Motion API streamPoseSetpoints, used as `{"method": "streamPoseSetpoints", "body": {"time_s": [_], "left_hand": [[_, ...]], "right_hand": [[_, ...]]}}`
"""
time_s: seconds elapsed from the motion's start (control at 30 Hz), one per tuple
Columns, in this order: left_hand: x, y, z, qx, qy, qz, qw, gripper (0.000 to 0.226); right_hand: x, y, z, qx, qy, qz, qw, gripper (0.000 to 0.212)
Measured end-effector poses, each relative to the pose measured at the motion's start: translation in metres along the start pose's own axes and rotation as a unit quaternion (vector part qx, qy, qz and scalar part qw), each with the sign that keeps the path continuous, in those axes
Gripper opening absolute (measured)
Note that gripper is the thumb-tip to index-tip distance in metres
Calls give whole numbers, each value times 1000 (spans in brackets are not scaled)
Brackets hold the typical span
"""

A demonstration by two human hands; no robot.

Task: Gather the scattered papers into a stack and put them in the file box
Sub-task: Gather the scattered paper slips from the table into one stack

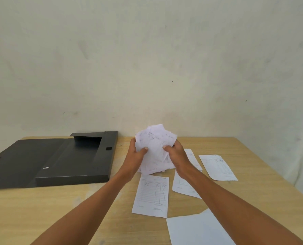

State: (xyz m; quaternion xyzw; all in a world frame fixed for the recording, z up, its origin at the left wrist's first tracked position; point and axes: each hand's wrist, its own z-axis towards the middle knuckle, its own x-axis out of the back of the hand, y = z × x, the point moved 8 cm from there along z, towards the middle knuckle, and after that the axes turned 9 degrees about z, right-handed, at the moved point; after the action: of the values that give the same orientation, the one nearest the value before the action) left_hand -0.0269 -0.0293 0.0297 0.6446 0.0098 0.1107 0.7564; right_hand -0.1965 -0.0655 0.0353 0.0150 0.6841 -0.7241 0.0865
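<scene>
Both hands hold a loose bundle of white papers (155, 145) upright above the middle of the wooden table (76, 209). My left hand (136, 152) grips its left edge and my right hand (175, 152) grips its right edge. A black file box (62, 161) lies open and flat on the table to the left of the bundle. More sheets lie flat on the table: a printed form (151, 196) below the bundle, a sheet (184, 184) partly under my right forearm, a form (218, 167) at the right, and a blank sheet (196, 230) at the near edge.
A plain pale wall (147, 59) rises right behind the table's far edge. The table's right edge (278, 175) runs diagonally past the right-hand form. Bare wood shows in front of the file box at the near left.
</scene>
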Motion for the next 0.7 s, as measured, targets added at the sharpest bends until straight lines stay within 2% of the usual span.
{"method": "streamPoseSetpoints", "body": {"time_s": [0.13,0.3,0.43,0.57,0.7], "left_hand": [[-10,-20,-4,35,-8,-6,999,45],[-19,-8,7,-21,-43,49,998,53],[-16,-12,10,-23,-48,89,995,61],[-13,-22,10,-14,-49,104,993,57],[-17,-8,14,-52,-39,140,988,46]], "right_hand": [[-2,20,-6,-31,12,11,999,35],[2,11,5,-8,40,16,999,34],[4,18,5,-18,11,-21,1000,40],[3,29,3,-40,-6,-37,999,41],[-6,13,4,-8,2,-78,997,35]]}}
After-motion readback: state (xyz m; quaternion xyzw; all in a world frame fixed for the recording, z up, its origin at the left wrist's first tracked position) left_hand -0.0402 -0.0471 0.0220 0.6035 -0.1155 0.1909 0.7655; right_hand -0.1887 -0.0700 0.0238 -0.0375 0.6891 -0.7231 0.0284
